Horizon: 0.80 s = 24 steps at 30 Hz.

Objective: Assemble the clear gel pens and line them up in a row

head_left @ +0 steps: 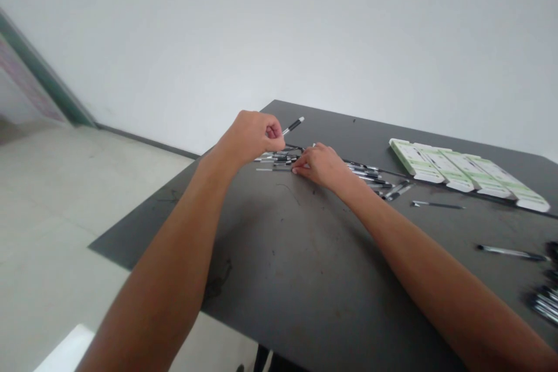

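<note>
My left hand (250,138) is raised above the dark table top (279,279), closed around a slim black-and-silver pen-like stick (293,125) whose tip pokes out past the fingers. My right hand (318,165) lies low on the table, fingertips among a loose heap of similar sticks (274,163). A second scattered group (368,175) lies just beyond that hand. Whether my right fingers grip a stick is hidden.
Several flat green-and-white cardboard packs (466,174) lie in a row at the table's far right. Single sticks (512,253) and a dark bundle (543,302) lie near the right edge. A pale tiled floor (87,197) lies beyond the table's left edge.
</note>
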{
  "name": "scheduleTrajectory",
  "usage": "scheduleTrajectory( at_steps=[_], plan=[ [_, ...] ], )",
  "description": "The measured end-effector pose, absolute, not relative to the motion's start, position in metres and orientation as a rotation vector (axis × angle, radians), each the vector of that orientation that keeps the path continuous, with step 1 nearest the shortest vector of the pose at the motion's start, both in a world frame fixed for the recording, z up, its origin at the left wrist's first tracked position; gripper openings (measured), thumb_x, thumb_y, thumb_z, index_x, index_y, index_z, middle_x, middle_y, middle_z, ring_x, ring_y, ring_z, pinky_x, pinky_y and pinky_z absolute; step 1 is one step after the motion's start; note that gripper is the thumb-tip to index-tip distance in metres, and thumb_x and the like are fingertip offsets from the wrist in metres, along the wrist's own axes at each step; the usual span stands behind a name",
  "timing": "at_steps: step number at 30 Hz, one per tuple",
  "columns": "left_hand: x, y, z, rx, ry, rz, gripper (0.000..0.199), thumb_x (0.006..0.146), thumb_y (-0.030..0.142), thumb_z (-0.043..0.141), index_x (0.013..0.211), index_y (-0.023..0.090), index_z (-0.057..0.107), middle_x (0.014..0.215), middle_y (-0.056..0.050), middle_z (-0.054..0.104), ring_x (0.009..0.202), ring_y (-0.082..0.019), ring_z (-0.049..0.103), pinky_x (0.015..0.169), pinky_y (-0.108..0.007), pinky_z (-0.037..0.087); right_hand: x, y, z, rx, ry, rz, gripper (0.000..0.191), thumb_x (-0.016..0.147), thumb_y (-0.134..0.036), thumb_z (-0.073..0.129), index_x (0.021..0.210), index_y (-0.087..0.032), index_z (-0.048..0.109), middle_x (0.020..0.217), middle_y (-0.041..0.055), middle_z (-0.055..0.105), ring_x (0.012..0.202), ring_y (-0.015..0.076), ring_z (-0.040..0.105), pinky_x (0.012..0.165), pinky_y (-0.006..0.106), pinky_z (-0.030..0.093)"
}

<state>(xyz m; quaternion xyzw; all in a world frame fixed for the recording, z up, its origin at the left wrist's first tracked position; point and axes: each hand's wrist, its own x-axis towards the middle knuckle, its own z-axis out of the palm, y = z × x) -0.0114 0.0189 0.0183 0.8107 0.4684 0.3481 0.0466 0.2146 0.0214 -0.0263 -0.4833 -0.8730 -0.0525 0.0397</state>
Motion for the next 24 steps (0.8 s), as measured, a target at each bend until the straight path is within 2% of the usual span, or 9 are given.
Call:
scheduleTrajectory(
  at_steps=[4, 6, 8, 11, 15, 17, 20, 21, 24],
  plan=[
    [-0.004, 0.016, 0.018, 2.463, 1.368, 1.11, 0.013, 0.076, 0.023, 0.072, 0.082, 0.019, 0.083, 0.077, -0.003, 0.08, 0.071, -0.017, 0.069, 0.069, -0.027, 0.049, 0.209, 0.01, -0.025, -1.462, -2.624, -0.114, 0.018, 0.104, -0.028, 0.064, 0.107, -0.017, 0.078, 0.122, 0.0146, 0.076, 0.128, 0.0335, 0.061, 0.11, 0.053, 0.046],
    [0.001, 0.013, 0.019, 2.446, 1.347, 1.165, 0.012, 0.078, 0.023, 0.072, 0.083, 0.019, 0.082, 0.078, -0.002, 0.08, 0.071, -0.017, 0.068, 0.07, -0.028, 0.049, 0.214, 0.002, -0.023, -1.468, -2.558, -0.06, 0.02, 0.104, -0.025, 0.059, 0.106, -0.016, 0.078, 0.124, 0.0198, 0.076, 0.128, 0.0367, 0.059, 0.11, 0.052, 0.043],
    [0.008, 0.008, 0.021, 2.413, 1.335, 1.243, 0.012, 0.081, 0.024, 0.071, 0.085, 0.018, 0.082, 0.08, -0.003, 0.081, 0.071, -0.017, 0.068, 0.07, -0.028, 0.049, 0.228, -0.009, -0.018, -1.481, -2.467, 0.029, 0.022, 0.105, -0.025, 0.056, 0.109, -0.016, 0.076, 0.123, 0.0211, 0.076, 0.124, 0.0368, 0.061, 0.108, 0.052, 0.042],
    [0.02, 0.001, 0.025, 2.35, 1.299, 1.352, 0.013, 0.083, 0.025, 0.071, 0.086, 0.017, 0.08, 0.082, -0.003, 0.08, 0.071, -0.016, 0.066, 0.069, -0.029, 0.049, 0.268, -0.038, -0.007, -1.491, -2.307, 0.256, 0.023, 0.106, -0.031, 0.052, 0.113, -0.019, 0.07, 0.113, 0.0157, 0.078, 0.109, 0.0308, 0.067, 0.101, 0.047, 0.048],
    [0.039, -0.013, 0.026, 2.279, 1.212, 1.442, 0.01, 0.082, 0.024, 0.071, 0.084, 0.018, 0.079, 0.076, 0.0, 0.076, 0.065, -0.013, 0.061, 0.067, -0.028, 0.047, 0.326, -0.099, 0.009, -1.457, -2.045, 0.672, 0.04, 0.107, -0.046, 0.052, 0.14, -0.024, 0.054, 0.1, 0.0062, 0.076, 0.09, 0.0211, 0.069, 0.079, 0.033, 0.054],
    [0.05, -0.021, 0.026, 2.24, 1.196, 1.443, 0.011, 0.082, 0.027, 0.071, 0.084, 0.018, 0.078, 0.075, 0.001, 0.075, 0.062, -0.012, 0.058, 0.064, -0.027, 0.046, 0.347, -0.128, 0.013, -1.382, -1.704, 1.026, 0.034, 0.101, -0.043, 0.064, 0.13, -0.025, 0.063, 0.091, 0.0023, 0.071, 0.08, 0.017, 0.064, 0.068, 0.027, 0.05],
    [0.065, -0.033, 0.022, 2.228, 1.179, 1.37, 0.014, 0.083, 0.032, 0.071, 0.085, 0.02, 0.077, 0.072, 0.001, 0.073, 0.06, -0.012, 0.056, 0.059, -0.027, 0.044, 0.368, -0.159, 0.011, -1.235, -1.229, 1.314, 0.011, 0.092, -0.033, 0.072, 0.098, -0.023, 0.074, 0.081, 0.0009, 0.064, 0.07, 0.0143, 0.055, 0.057, 0.024, 0.043],
    [0.07, -0.036, 0.02, 2.24, 1.166, 1.343, 0.014, 0.083, 0.032, 0.071, 0.085, 0.02, 0.077, 0.07, 0.001, 0.071, 0.059, -0.012, 0.055, 0.058, -0.027, 0.043, 0.374, -0.165, 0.009, -1.222, -1.179, 1.317, 0.012, 0.092, -0.032, 0.07, 0.097, -0.023, 0.075, 0.081, 0.0017, 0.065, 0.069, 0.0147, 0.056, 0.054, 0.024, 0.042],
    [0.084, -0.044, 0.011, 2.275, 1.156, 1.239, 0.016, 0.084, 0.035, 0.069, 0.087, 0.022, 0.077, 0.064, 0.003, 0.067, 0.056, -0.013, 0.053, 0.054, -0.026, 0.04, 0.388, -0.174, 0.006, -1.187, -1.08, 1.326, 0.027, 0.092, -0.032, 0.064, 0.112, -0.025, 0.08, 0.096, 0.007, 0.075, 0.076, 0.0174, 0.063, 0.056, 0.026, 0.048]
  ],
)
